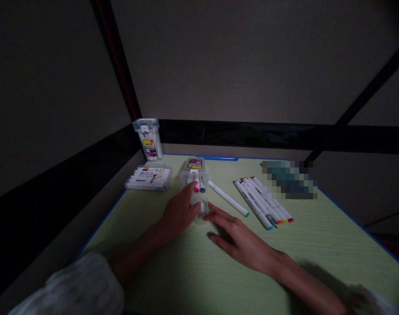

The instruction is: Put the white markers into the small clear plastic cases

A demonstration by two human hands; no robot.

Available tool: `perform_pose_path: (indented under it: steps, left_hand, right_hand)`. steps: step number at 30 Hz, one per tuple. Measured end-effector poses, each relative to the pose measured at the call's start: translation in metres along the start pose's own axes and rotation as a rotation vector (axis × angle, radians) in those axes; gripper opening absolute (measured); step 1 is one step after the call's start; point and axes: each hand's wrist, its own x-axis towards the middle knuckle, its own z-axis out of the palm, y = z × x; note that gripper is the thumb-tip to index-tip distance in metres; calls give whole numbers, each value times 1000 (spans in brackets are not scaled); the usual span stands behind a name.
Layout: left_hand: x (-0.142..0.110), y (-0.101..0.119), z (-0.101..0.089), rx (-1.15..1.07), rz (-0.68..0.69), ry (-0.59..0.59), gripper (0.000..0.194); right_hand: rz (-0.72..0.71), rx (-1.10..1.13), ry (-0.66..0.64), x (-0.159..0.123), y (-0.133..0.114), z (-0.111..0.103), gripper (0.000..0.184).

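A clear plastic marker case (195, 165) lies on the table with its lidded end towards me. Its translucent lid (201, 216) hangs open at the near end. Two markers show in the opening, a pink-ended marker (196, 189) and a dark green-ended marker (202, 190). My left hand (178, 211) grips the opening from the left, index finger by the pink end and thumb at the lid; its other fingers are hidden. My right hand (241, 238) has its fingers stretched out, fingertips at the lid's right edge, and holds nothing.
A loose green-ended marker (228, 199) lies right of the case, then several white markers (263, 201) side by side. A blurred-out flat object (289, 179) lies at the right. At the left are a flat marker box (150, 178) and an upright marker case (150, 140).
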Motion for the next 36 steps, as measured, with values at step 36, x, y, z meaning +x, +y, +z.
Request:
perform_pose_path:
  steps: [36]
  left_hand:
    - [-9, -3, 12, -181, 166, 255, 38]
  right_hand:
    - [57, -68, 39, -2, 0, -7, 27]
